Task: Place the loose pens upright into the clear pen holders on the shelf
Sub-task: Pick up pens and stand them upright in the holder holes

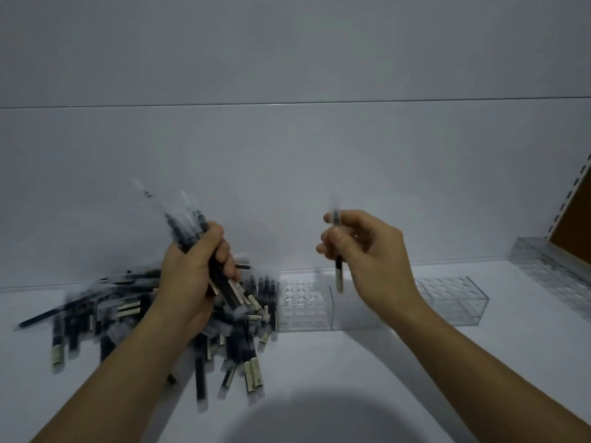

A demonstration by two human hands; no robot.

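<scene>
Friend: Where are the pens?

Me: My left hand (192,266) is wrapped tight round a bunch of pens (179,223), above the big pile (112,311) on the shelf (351,362). My right hand (371,251) pinches one pen (338,271), pointing down, above the clear holder (300,297).

Friend: What could go wrong?

Me: I might miss a hole, since the holder is hard to see. Or my bunch could slip and fall on it.
</scene>
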